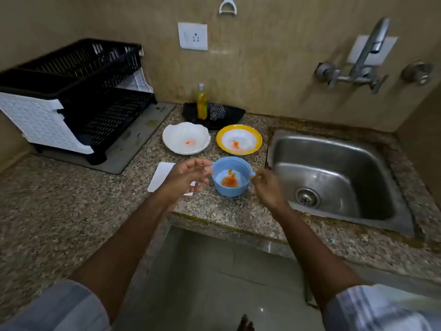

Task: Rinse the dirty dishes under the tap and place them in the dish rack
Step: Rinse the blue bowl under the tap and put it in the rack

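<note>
Hands are flanking the blue bowl point(231, 178) at frame centre: left hand point(185, 176) and right hand point(268, 187) spread, gripping nothing; it's looking light, rigid plastic, sauce-slick inside, so side handles are seeming safest.

beige wall point(274, 56) | speckled granite counter point(59, 211) | grey floor point(214, 271)

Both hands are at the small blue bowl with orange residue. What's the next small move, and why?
Probably close both hands on the small blue plastic bowl: the left hand and right hand flank it with fingers relaxed, apparently not gripping. It is soiled, and the steel sink lies just right.
</note>
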